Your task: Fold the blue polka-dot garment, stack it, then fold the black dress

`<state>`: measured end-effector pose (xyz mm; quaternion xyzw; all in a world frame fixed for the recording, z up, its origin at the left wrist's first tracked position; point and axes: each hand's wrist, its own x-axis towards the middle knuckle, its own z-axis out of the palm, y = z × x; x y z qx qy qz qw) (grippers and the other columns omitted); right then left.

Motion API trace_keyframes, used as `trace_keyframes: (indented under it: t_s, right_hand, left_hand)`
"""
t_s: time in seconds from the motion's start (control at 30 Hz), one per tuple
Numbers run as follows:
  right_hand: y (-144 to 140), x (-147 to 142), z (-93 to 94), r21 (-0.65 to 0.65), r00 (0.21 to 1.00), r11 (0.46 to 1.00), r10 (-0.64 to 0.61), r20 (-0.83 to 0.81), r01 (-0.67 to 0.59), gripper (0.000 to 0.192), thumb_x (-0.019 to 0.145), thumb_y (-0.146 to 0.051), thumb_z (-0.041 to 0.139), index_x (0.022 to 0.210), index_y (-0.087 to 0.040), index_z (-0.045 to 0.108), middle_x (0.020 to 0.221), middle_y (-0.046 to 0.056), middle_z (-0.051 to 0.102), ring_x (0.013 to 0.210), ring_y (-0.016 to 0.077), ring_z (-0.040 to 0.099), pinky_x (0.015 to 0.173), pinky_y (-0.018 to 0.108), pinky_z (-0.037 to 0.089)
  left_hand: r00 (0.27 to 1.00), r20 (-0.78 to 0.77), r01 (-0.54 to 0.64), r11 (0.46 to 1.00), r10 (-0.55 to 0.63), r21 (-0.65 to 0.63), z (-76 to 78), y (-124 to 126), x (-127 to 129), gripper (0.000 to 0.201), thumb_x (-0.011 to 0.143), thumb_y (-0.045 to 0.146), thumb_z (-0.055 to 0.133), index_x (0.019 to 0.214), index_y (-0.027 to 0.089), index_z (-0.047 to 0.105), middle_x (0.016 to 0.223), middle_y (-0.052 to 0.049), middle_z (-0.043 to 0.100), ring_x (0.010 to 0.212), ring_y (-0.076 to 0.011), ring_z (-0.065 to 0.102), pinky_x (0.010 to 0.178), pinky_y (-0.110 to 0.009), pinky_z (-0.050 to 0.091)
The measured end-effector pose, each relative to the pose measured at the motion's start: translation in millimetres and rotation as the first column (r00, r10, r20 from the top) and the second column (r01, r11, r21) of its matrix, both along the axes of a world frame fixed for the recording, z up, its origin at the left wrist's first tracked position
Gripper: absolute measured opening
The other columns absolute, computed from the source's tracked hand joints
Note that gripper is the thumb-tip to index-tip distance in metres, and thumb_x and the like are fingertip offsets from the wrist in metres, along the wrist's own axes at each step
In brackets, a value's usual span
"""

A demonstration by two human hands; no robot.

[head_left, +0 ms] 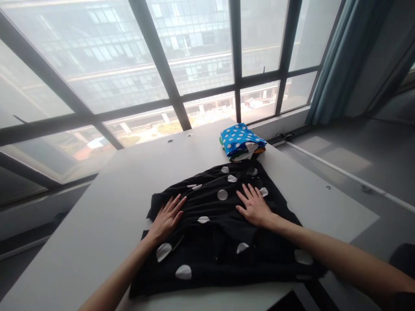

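A black garment with white polka dots [220, 242] lies spread on a grey table [106, 207]. My left hand [167, 218] rests flat on its left part, fingers apart. On the garment's upper right part my right hand [254, 205] lies palm down with spread fingers. Neither hand grips the cloth. A folded stack of cloth topped by a blue piece with white dots [241, 141] sits at the table's far edge, beyond the black garment.
A large window with dark frames [175, 86] stands right behind the table. A blue-grey curtain [337, 65] hangs at the right. Grey floor [356, 160] lies to the right of the table, with a dark object [403, 259] at the lower right corner.
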<state>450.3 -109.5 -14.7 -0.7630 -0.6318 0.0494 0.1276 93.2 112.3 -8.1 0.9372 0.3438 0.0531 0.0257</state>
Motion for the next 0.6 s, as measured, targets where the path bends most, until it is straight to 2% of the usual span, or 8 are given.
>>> trace_keyframes:
  t_s: [0.17, 0.27, 0.37, 0.47, 0.53, 0.6]
  right_hand:
    - [47, -75, 0.4, 0.064, 0.974, 0.977, 0.207, -0.09, -0.202, 0.071, 0.103, -0.062, 0.047, 0.163, -0.024, 0.042, 0.174, 0.015, 0.02, 0.161, 0.0401, 0.013, 0.127, 0.058, 0.014]
    - [70, -98, 1.1, 0.103, 0.945, 0.948, 0.312, -0.097, -0.302, 0.071, 0.103, -0.062, 0.047, 0.163, -0.023, 0.042, 0.173, 0.015, 0.021, 0.161, 0.0389, 0.012, 0.128, 0.057, 0.013]
    - [96, -87, 5.1, 0.098, 0.897, 0.897, 0.438, -0.059, -0.431, 0.071, 0.103, -0.061, 0.047, 0.162, -0.022, 0.043, 0.173, 0.015, 0.023, 0.161, 0.0344, 0.014, 0.129, 0.054, 0.014]
    - [121, -56, 8.9, 0.078, 0.855, 0.852, 0.518, 0.021, -0.517, 0.068, 0.104, -0.058, 0.044, 0.162, -0.022, 0.043, 0.172, 0.012, 0.026, 0.161, 0.0302, 0.017, 0.13, 0.052, 0.011]
    - [132, -39, 12.0, 0.046, 0.874, 0.874, 0.481, 0.069, -0.485, 0.067, 0.104, -0.057, 0.043, 0.162, -0.022, 0.043, 0.171, 0.011, 0.029, 0.161, 0.0313, 0.019, 0.13, 0.055, 0.008]
    - [137, -35, 16.9, 0.018, 0.916, 0.919, 0.389, 0.099, -0.393, 0.068, 0.103, -0.056, 0.043, 0.16, -0.017, 0.046, 0.17, 0.015, 0.032, 0.16, 0.0352, 0.02, 0.128, 0.061, 0.005]
  left_hand:
    - [0.985, -0.005, -0.169, 0.984, 0.17, 0.049, -4.9, -2, -114, 0.06, 0.105, 0.051, 0.031, 0.162, 0.034, 0.043, 0.167, -0.003, 0.04, 0.156, -0.0344, 0.033, 0.123, -0.056, 0.031]
    - [0.963, -0.006, -0.268, 0.963, 0.268, 0.034, -5.3, -14, -158, 0.064, 0.105, 0.054, 0.027, 0.163, 0.031, 0.041, 0.169, -0.004, 0.037, 0.157, -0.0339, 0.031, 0.124, -0.055, 0.03]
    - [0.936, -0.003, -0.353, 0.936, 0.353, -0.015, -3.4, -21, -168, 0.064, 0.106, 0.054, 0.024, 0.165, 0.031, 0.035, 0.172, -0.005, 0.031, 0.159, -0.034, 0.024, 0.125, -0.059, 0.026]
    - [0.916, 0.038, -0.399, 0.917, 0.4, -0.016, 0.3, -15, -158, 0.062, 0.108, 0.052, 0.026, 0.166, 0.031, 0.032, 0.173, -0.006, 0.028, 0.16, -0.0343, 0.021, 0.125, -0.064, 0.021]
    - [0.909, 0.081, -0.411, 0.912, 0.408, 0.014, 3.2, -7, -149, 0.062, 0.108, 0.051, 0.026, 0.166, 0.029, 0.032, 0.173, -0.008, 0.027, 0.161, -0.0336, 0.02, 0.126, -0.064, 0.017]
    - [0.896, 0.123, -0.435, 0.898, 0.426, 0.06, 4.9, 0, -143, 0.062, 0.109, 0.05, 0.026, 0.166, 0.026, 0.034, 0.173, -0.009, 0.027, 0.161, -0.0331, 0.018, 0.126, -0.063, 0.014]
